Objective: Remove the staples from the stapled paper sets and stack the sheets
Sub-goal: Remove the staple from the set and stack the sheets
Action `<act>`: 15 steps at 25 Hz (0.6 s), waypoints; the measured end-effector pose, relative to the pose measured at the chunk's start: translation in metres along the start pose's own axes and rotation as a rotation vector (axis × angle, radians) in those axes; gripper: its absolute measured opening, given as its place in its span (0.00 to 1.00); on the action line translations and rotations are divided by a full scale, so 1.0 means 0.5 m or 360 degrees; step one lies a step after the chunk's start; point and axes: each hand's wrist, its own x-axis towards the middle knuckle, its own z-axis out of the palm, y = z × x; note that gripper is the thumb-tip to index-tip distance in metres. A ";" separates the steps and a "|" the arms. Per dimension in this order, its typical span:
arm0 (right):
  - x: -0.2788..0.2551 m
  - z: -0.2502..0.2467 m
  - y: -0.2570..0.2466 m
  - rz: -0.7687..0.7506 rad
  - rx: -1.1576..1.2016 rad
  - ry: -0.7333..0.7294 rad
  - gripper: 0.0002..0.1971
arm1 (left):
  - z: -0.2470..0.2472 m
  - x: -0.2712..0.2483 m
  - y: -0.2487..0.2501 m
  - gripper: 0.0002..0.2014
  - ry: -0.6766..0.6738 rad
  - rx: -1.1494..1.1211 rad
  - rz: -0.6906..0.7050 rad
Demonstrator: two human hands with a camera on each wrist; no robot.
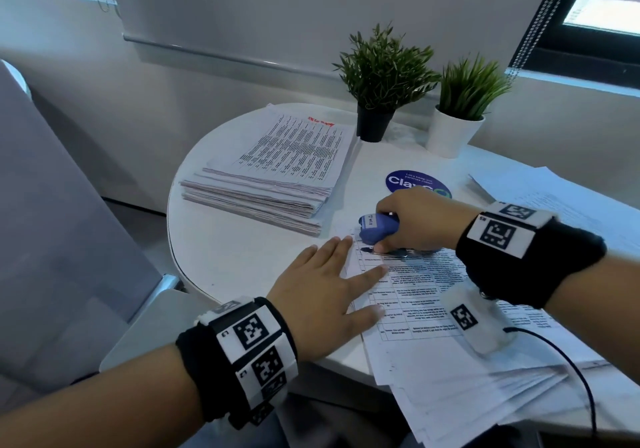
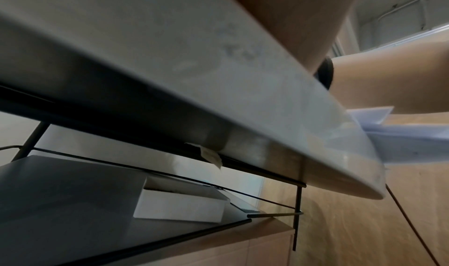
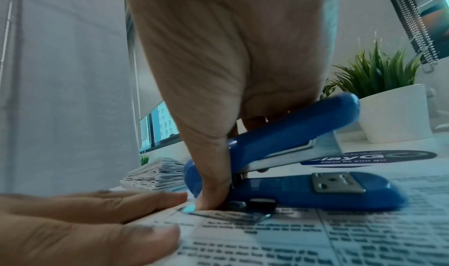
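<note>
A printed paper set (image 1: 415,295) with a table on it lies at the near edge of the round white table (image 1: 242,257). My left hand (image 1: 329,288) lies flat on its left margin, fingers straight, pressing it down. My right hand (image 1: 415,222) grips a blue stapler (image 1: 375,227) whose rear end rests on the top corner of the set. In the right wrist view the stapler (image 3: 291,174) stands with its arm lifted, and the thumb (image 3: 213,183) presses down at its hinge end on the paper (image 3: 316,241). The staple itself is not visible.
A thick stack of printed sheets (image 1: 277,174) sits at the far left of the table. Two potted plants (image 1: 377,80) (image 1: 464,101) stand at the back, and a blue round sticker (image 1: 415,181) lies behind my right hand. More loose sheets (image 1: 467,388) overhang the near edge. A grey chair (image 1: 52,222) stands left.
</note>
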 end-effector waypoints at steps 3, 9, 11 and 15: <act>0.015 -0.005 0.000 -0.0045 0.0029 -0.0051 0.15 | 0.000 0.003 -0.001 0.39 -0.0013 -0.0018 -0.0007; 0.034 -0.008 0.000 -0.0130 0.0114 -0.0139 0.15 | 0.003 0.005 -0.002 0.37 -0.0019 -0.0045 -0.0027; 0.040 -0.009 -0.001 -0.0152 0.0126 -0.0147 0.16 | 0.003 0.006 0.000 0.36 -0.0028 -0.0046 -0.0036; 0.040 -0.006 -0.003 -0.0127 0.0047 -0.0159 0.15 | 0.003 0.007 0.001 0.34 -0.0033 -0.0025 -0.0037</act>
